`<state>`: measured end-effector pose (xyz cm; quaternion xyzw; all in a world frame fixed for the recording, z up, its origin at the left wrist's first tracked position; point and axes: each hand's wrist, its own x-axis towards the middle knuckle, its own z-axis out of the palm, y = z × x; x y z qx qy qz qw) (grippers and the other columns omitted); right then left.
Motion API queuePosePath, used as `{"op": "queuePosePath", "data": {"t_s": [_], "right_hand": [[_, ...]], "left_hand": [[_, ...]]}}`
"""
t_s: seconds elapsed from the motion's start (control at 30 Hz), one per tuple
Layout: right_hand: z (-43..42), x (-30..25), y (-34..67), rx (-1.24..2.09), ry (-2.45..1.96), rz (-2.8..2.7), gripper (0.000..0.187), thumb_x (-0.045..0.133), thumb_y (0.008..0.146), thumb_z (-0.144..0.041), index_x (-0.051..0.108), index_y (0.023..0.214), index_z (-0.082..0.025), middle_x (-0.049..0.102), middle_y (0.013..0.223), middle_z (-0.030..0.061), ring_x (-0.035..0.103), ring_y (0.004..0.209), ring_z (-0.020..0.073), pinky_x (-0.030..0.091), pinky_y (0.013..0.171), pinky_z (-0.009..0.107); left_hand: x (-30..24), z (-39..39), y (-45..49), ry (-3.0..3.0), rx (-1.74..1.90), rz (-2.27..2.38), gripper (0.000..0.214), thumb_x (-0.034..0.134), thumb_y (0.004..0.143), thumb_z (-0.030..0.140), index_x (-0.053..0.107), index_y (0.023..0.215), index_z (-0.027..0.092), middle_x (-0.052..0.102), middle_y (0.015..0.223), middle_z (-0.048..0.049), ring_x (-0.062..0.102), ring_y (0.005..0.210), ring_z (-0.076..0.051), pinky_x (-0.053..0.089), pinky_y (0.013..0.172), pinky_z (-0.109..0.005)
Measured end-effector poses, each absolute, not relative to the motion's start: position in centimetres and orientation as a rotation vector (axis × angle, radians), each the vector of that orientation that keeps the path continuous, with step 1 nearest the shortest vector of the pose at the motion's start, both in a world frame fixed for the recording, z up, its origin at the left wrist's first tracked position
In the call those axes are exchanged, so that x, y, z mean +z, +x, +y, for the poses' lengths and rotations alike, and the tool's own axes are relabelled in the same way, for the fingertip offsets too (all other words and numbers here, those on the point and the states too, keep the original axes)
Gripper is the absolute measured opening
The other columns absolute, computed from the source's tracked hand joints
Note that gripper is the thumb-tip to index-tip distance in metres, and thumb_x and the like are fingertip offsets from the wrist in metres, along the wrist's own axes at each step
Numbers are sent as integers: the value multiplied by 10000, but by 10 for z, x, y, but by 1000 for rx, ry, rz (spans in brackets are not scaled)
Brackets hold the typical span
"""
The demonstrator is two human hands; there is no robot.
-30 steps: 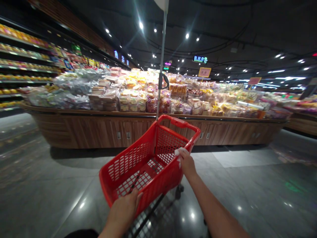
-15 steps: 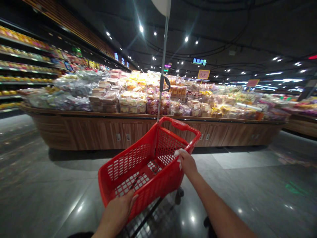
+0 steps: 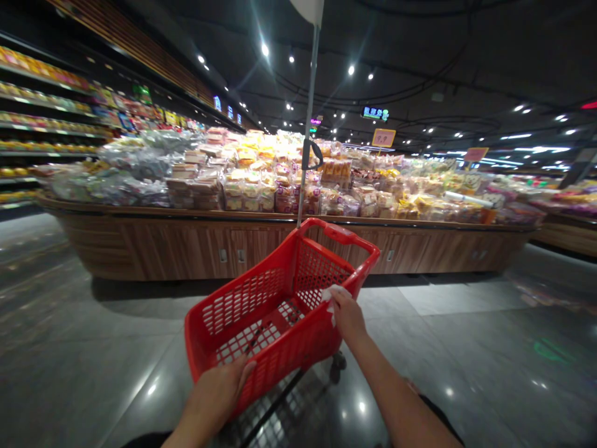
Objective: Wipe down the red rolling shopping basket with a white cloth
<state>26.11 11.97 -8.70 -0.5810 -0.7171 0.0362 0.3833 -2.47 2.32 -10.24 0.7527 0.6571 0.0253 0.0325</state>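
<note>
I am holding a red plastic shopping cart basket (image 3: 261, 295) from behind. My left hand (image 3: 219, 392) grips the near rim at its left corner, fingers curled over the edge. My right hand (image 3: 346, 314) rests on the right rim and is closed on a crumpled white paper or tissue (image 3: 334, 294). The basket is empty and tilted a little to the left. A grey pole (image 3: 306, 124) with a black clip rises from the cart's front.
A long wooden display island (image 3: 261, 246) piled with packaged baked goods stands straight ahead. Stocked shelves (image 3: 46, 118) line the left wall. Yellow price signs (image 3: 384, 137) stick up above the goods. Shiny grey tiled floor (image 3: 489, 348) lies all around.
The cart and both hands have shifted slightly left and nearer to me; my right hand slid a little back along the rim. The display island looks much the same distance away.
</note>
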Motion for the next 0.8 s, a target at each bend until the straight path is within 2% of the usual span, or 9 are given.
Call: {"op": "queuePosePath", "data": {"t_s": [0.13, 0.33, 0.6, 0.73, 0.8], "right_hand": [[112, -82, 253, 96, -1530, -1829, 375, 367, 869, -139, 606, 1155, -182, 605, 1174, 93, 536, 1126, 209, 432, 944, 335], [86, -90, 217, 188, -1502, -1991, 359, 423, 859, -154, 604, 1160, -227, 620, 1168, 49, 554, 1103, 192, 424, 950, 305], [94, -60, 271, 38, -1669, -1820, 366, 387, 896, -210, 562, 1216, -233, 586, 1230, 36, 533, 1131, 172, 414, 953, 284], [84, -65, 251, 72, -1620, -1889, 350, 397, 881, -185, 606, 1159, -222, 622, 1173, 42, 538, 1125, 180, 418, 951, 288], [76, -69, 233, 110, -1603, -1944, 342, 411, 870, -177, 619, 1138, -219, 634, 1150, 47, 550, 1108, 187, 434, 930, 288]], "left_hand": [[-100, 26, -30, 2303, 62, 2028, 488, 140, 928, 416, 572, 1014, 206, 709, 837, -76, 669, 811, -227, 469, 727, -340], [-100, 27, -42, 2265, 130, 1979, 469, 170, 916, 423, 556, 1092, 225, 708, 892, -71, 659, 871, -221, 458, 781, -336], [-97, 30, -70, 2248, 143, 1899, 489, 166, 895, 468, 595, 901, 236, 699, 862, -53, 647, 865, -219, 439, 772, -326], [-80, 37, -51, 2157, 37, 2030, 589, 150, 873, 556, 619, 821, 204, 693, 842, -99, 644, 864, -279, 448, 744, -386], [-72, 43, -25, 2189, 108, 2049, 581, 148, 880, 555, 614, 855, 210, 694, 849, -92, 648, 856, -268, 452, 736, -372]]}}
